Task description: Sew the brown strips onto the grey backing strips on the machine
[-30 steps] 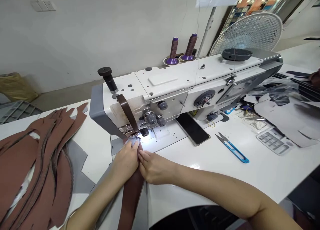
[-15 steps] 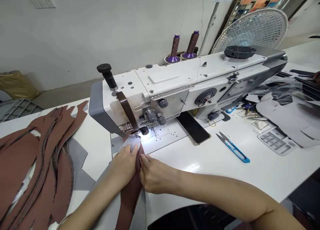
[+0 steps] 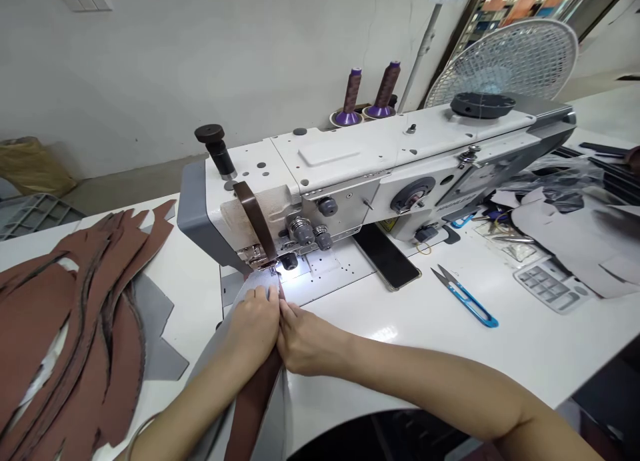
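Under the presser foot of a white sewing machine (image 3: 340, 161) lies a grey ribbed fabric piece (image 3: 256, 281), layered with a brown leather-like strip (image 3: 253, 407). My left hand (image 3: 254, 324) has its curled fingers on the grey fabric, just in front of the lit needle area. Beside it and touching it, my right hand (image 3: 310, 341) pinches the right edge of the brown strip. The lower part of the strip hangs toward me between my forearms. Both thumbs are partly hidden.
Brown cut pieces (image 3: 120, 301) are heaped at the left over a grey piece (image 3: 160, 327). A phone (image 3: 387, 257) and blue thread snips (image 3: 465, 297) lie to the right. Two thread cones (image 3: 353, 91) and a white fan (image 3: 505, 64) stand behind the machine.
My two hands have drawn together, the right one moving slightly up and left. The grey fabric now covers more of the brown strip near the needle.
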{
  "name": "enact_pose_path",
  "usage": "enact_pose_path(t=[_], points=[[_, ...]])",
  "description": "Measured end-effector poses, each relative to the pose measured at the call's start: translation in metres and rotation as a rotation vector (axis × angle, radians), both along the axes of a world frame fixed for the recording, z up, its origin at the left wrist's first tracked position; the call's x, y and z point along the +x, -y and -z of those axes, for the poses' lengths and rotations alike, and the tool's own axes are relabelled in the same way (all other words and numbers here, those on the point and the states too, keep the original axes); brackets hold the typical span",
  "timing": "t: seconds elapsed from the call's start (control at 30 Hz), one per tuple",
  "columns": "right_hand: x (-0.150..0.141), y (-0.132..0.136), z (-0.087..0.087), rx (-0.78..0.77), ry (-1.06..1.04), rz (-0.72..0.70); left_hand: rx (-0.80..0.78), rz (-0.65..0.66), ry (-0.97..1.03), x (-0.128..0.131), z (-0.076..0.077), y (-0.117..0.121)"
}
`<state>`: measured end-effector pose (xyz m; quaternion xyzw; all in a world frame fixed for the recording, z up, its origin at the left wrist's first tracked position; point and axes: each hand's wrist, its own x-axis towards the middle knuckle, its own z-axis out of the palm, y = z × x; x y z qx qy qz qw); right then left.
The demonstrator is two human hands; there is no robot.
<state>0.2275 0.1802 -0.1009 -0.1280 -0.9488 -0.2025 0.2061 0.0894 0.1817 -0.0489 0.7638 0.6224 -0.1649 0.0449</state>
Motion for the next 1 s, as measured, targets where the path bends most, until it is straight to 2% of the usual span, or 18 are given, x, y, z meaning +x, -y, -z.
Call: enact_pose_path(t=[0.33,0.53,0.77,1.0], points=[[-0.003,-0.011,0.009,0.005,-0.051,-0.005,0.011,0.028,0.055,-0.002,-0.001,-0.004],[-0.004,-0.011,0.009,0.007,-0.055,-0.012,-0.040,-0.006,0.047,-0.002,-0.002,-0.007],[-0.004,-0.011,0.009,0.026,-0.025,-0.018,-0.128,-0.042,0.012,0.001,-0.012,-0.006],[-0.004,-0.016,0.010,0.076,-0.036,-0.020,-0.165,-0.051,0.100,0.002,-0.012,-0.010]])
